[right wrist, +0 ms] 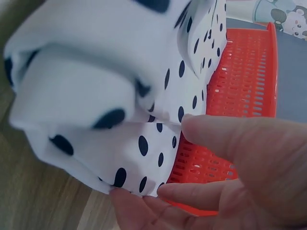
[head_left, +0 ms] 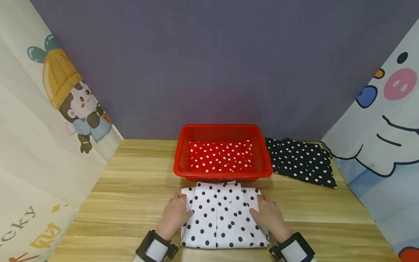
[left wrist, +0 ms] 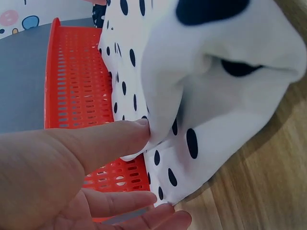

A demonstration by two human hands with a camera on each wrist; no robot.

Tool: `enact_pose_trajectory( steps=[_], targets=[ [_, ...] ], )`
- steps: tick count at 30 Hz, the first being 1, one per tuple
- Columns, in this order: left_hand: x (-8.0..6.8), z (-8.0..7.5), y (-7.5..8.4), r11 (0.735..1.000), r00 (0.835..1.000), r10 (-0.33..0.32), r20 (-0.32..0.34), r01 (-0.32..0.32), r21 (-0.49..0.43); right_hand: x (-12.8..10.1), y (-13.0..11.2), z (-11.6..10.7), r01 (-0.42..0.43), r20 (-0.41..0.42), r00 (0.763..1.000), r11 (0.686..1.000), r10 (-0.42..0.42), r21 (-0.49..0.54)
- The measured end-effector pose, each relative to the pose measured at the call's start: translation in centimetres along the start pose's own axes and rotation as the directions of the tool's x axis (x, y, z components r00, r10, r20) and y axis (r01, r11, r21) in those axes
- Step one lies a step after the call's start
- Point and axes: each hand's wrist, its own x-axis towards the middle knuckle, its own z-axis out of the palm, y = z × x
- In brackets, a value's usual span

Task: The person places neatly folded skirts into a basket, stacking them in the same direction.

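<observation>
Both sides of the white dotted cloth (head_left: 226,218) had a hand on them, left hand (head_left: 175,211) at one edge, right hand (head_left: 271,215) at the other, thumbs spread apart from the fingers. It sat folded on the wooden table (head_left: 114,207), pretty near the red basket (head_left: 222,176).

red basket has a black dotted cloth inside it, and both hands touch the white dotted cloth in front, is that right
Not quite: the head view shows a red cloth with white dots inside the red basket. The rest holds: the left hand and right hand touch the white dotted cloth in front.
</observation>
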Motion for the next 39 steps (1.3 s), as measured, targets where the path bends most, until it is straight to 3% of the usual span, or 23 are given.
enact_pose_trajectory(
  steps=[8,17,30,39],
  targets=[
    [0.4,0.5,0.2,0.999,0.998,-0.053,0.016,0.053,-0.009,0.1,0.0,0.2,-0.040,0.025,0.999,0.999,0.040,0.011],
    [0.3,1.1,0.7,0.997,0.997,-0.076,-0.031,0.076,-0.010,0.2,-0.2,1.2,-0.070,-0.008,0.998,0.997,0.070,0.011],
    [0.4,1.5,1.0,0.999,0.999,-0.044,-0.026,0.044,0.001,0.4,-0.5,2.1,-0.070,-0.003,0.997,0.992,0.071,0.108],
    [0.6,1.6,0.8,0.997,0.999,-0.046,0.000,0.046,-0.056,0.1,-0.7,2.4,-0.062,0.008,0.998,0.989,0.062,0.131]
  ],
)
